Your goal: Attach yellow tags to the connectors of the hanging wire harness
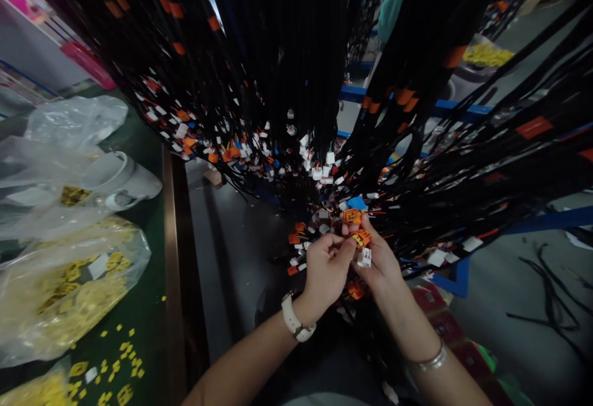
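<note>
Black wire harnesses [296,54] hang in thick bundles, with white, orange and blue connectors at their lower ends. My right hand [380,261] is closed around a few of these ends. An orange connector [361,238] with a yellow insert sits between its fingers, and a second orange connector [352,217] shows just above. A white connector [364,257] lies against the palm. My left hand [328,270], with a white watch at the wrist, pinches at the lower orange connector's yellow face. Whether a separate small yellow piece is in that pinch is hidden by the fingertips.
On the left, a green-topped table [152,344] carries clear bags [125,245] of yellow parts, a white tub [134,177] and scattered yellow pieces. A blue rack frame [458,279] stands right. Loose black cables [551,295] lie on the floor.
</note>
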A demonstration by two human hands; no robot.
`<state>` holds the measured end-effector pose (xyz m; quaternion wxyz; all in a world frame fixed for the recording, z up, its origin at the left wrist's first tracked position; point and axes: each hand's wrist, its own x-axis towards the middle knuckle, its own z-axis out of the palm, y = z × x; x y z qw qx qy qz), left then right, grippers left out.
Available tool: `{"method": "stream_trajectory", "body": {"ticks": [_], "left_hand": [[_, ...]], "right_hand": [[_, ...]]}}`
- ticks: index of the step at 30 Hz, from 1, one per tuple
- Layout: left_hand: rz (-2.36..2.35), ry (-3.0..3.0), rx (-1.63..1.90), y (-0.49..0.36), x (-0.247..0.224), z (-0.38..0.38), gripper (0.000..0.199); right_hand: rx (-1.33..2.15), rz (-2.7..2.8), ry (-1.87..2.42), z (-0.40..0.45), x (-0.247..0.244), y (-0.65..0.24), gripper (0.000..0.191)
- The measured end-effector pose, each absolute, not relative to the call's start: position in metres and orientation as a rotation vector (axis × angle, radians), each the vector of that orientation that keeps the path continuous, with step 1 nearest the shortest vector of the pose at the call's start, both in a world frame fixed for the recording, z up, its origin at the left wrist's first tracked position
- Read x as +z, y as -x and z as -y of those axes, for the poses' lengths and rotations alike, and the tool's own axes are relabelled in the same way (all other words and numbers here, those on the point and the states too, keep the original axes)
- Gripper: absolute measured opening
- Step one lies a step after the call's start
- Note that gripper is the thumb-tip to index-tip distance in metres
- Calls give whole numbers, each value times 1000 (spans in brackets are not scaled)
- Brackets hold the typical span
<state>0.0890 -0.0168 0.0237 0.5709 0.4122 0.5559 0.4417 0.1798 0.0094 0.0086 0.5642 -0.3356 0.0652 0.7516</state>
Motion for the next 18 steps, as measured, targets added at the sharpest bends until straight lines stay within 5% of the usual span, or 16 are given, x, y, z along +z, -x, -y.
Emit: {"method": "stream_trajectory", "body": {"ticks": [18], "left_hand": [[-1254, -863, 991, -87, 11, 10, 24]], "right_hand": [[1630, -70, 935, -5, 5, -177, 21]]}}
